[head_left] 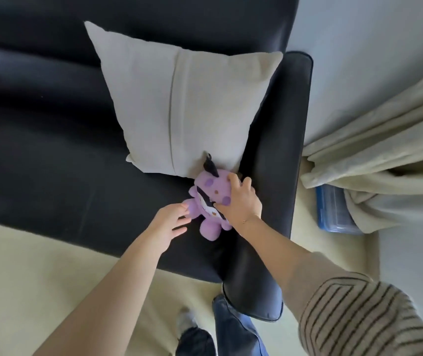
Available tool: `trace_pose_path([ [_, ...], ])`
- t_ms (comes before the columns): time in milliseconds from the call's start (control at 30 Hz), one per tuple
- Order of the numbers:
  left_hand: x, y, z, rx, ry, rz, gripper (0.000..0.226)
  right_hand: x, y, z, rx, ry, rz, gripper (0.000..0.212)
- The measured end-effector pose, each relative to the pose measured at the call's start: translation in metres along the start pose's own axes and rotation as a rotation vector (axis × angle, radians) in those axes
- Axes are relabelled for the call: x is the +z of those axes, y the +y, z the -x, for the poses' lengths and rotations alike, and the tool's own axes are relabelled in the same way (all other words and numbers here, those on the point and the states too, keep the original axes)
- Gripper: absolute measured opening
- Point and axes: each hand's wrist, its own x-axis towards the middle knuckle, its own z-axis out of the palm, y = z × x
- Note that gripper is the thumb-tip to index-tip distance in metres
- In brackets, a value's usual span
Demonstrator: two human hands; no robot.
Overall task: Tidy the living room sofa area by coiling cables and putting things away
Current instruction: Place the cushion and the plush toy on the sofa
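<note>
This is a home living room. A black leather sofa (pixel 51 155) with a padded armrest (pixel 277 160) takes up most of the view, and a pale square cushion (pixel 179 98) leans against its back. A purple stuffed toy (pixel 211 199) lies on the seat. Cream curtains (pixel 385 150) hang beside a plain wall (pixel 359 47), over a pale floor (pixel 25 265) with a blue plastic box (pixel 333 211).

A black leather sofa (pixel 51 155) is set on pale cream carpet (pixel 38 265), beside a grey wall (pixel 359 60). Beige curtains (pixel 385 140) are gathered to the right, lit by soft daylight.
</note>
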Motion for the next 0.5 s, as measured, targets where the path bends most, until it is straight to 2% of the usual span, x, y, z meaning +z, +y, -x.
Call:
trace_pose_path([
  [200,0.007,-0.012,-0.015,-0.04,0.021,0.029,0.033,0.018,0.002,-0.011,0.011,0.052,0.064,0.074],
  [400,-0.017,-0.038,-0.009,0.039,0.105,0.056,0.025,0.027,0.007,0.021,-0.085,0.223,-0.109,0.1],
  [500,-0.034,-0.066,0.004,0.064,0.132,0.068,0.027,0.034,0.001,0.056,-0.228,0.402,-0.14,0.074],
])
